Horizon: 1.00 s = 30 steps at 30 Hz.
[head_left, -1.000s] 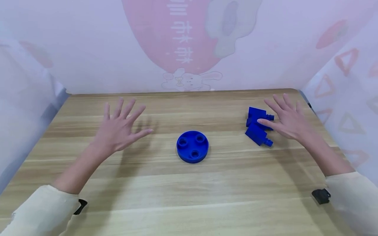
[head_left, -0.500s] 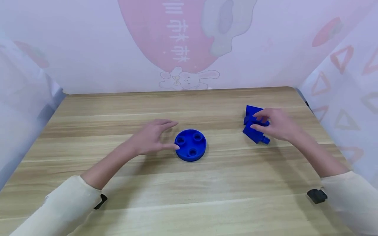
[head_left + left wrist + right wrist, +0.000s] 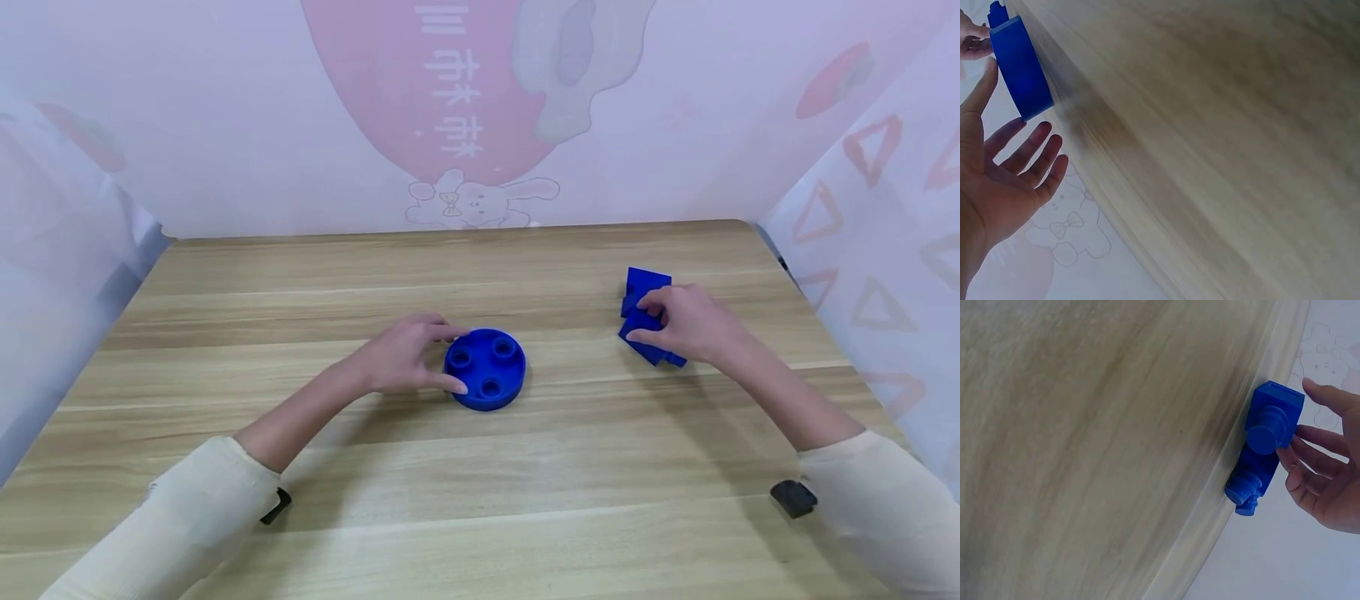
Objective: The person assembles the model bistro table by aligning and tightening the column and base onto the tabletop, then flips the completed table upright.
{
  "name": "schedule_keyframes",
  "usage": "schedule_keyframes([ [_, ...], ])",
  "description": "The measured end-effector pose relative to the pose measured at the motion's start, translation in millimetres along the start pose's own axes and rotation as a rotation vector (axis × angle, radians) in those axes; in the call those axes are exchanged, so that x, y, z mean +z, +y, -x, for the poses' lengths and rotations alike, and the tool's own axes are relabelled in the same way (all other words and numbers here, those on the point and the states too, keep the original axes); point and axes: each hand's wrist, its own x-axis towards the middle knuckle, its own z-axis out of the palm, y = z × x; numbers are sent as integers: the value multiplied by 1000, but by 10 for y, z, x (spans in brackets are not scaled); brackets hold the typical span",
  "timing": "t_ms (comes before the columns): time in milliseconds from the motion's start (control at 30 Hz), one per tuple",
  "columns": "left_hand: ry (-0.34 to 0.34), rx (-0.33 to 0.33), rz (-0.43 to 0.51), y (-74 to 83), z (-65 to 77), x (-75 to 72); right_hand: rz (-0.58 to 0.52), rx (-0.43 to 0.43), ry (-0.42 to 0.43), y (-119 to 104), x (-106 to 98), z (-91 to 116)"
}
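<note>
In the head view a round blue disc [image 3: 487,367] with a raised rim and three ring sockets lies on the wooden table. My left hand [image 3: 408,354] reaches its left side, thumb and index finger spread at the rim; the other fingers [image 3: 1041,162] are loosely extended in the left wrist view. To the right lie several blue blocks [image 3: 648,279] with round pegs, grouped close together. My right hand [image 3: 693,321] is over the nearest block [image 3: 1279,403], thumb and fingers on either side of it. In the right wrist view the thumb tip shows just off the block's edge.
The wooden table [image 3: 480,492] runs back to a pale curtain [image 3: 225,125] printed with a rabbit and pink shapes. Similar printed cloth hangs at both sides. A black wrist device [image 3: 793,498] shows by the right sleeve.
My left hand has moved right and down from spread-fingered over the table to the disc's rim. My right hand has lowered leftward over the blocks, its fingers bending. Disc and blocks stay where they were.
</note>
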Motion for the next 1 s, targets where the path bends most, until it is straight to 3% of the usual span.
schedule_keyframes([
  [333, 28, 5, 33, -23, 5, 27, -4, 14, 11, -71, -39, 13],
  [567, 44, 2, 85, -37, -31, 62, -71, -39, 84, -219, -126, 24],
  [800, 13, -46, 106, -13, -36, 39, -243, -98, 116, -456, -174, 23],
  [1000, -14, -65, 87, 31, -18, 23, -459, -141, 84, -653, -138, -7],
])
